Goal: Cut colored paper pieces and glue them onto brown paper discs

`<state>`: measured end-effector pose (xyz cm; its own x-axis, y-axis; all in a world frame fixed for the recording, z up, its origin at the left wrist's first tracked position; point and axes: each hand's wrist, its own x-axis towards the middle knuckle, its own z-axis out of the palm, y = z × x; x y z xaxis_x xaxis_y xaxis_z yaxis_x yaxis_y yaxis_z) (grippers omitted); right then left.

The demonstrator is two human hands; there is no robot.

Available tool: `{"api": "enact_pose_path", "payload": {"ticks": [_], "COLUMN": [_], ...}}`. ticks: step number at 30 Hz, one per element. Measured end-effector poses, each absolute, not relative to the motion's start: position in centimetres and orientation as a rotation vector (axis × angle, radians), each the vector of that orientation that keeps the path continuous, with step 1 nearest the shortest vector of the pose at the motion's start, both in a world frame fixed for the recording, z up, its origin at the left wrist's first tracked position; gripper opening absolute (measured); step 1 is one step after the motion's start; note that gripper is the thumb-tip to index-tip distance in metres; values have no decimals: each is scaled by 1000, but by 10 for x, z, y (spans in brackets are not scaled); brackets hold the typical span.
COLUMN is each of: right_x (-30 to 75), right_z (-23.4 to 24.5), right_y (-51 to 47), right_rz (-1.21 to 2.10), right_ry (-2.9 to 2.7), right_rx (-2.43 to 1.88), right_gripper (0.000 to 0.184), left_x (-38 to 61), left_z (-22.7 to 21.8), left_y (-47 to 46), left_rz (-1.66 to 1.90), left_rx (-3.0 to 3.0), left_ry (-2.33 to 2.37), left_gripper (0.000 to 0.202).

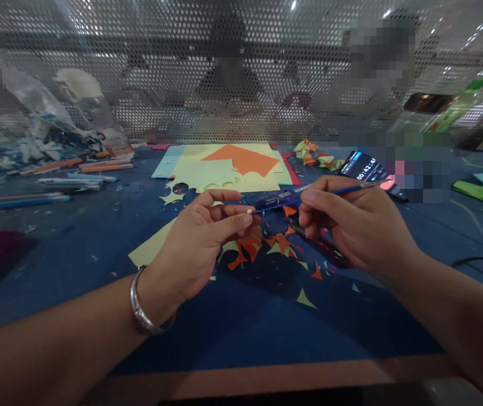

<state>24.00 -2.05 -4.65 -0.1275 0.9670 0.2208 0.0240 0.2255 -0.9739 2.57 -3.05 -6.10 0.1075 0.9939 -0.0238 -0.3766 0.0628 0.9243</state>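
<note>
My right hand [351, 225] is closed in a pinch on a thin blue stick [330, 193], perhaps a brush or quilling tool, held level above the blue table [76, 248]. My left hand [201, 239] is closed too, its thumb and fingers pinching the stick's pale tip [249, 211], possibly with a tiny bit of paper. A metal bangle [142, 310] sits on my left wrist. Below the hands lie several orange and green paper triangles [267, 248]. A pale yellow sheet [152, 245] lies under my left hand.
Stacked coloured paper sheets [233, 169] lie farther back, an orange one on top. Pens and pencils [64, 180] and plastic bags clutter the left. A phone showing a timer [364, 166] stands at right, with folded paper pieces [317, 155]. A perforated metal screen [241, 67] closes the back; people sit behind it.
</note>
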Motion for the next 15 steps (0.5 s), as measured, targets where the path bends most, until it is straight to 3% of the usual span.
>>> {"api": "enact_pose_path", "payload": {"ticks": [15], "right_x": [242], "right_z": [-41], "right_y": [-24], "right_rz": [964], "right_ry": [-1443], "right_rx": [-1170], "right_gripper": [29], "left_x": [24], "left_z": [-61], "left_y": [-24], "left_rz": [1282], "left_rx": [902], "left_ry": [933], "left_gripper": [35]}}
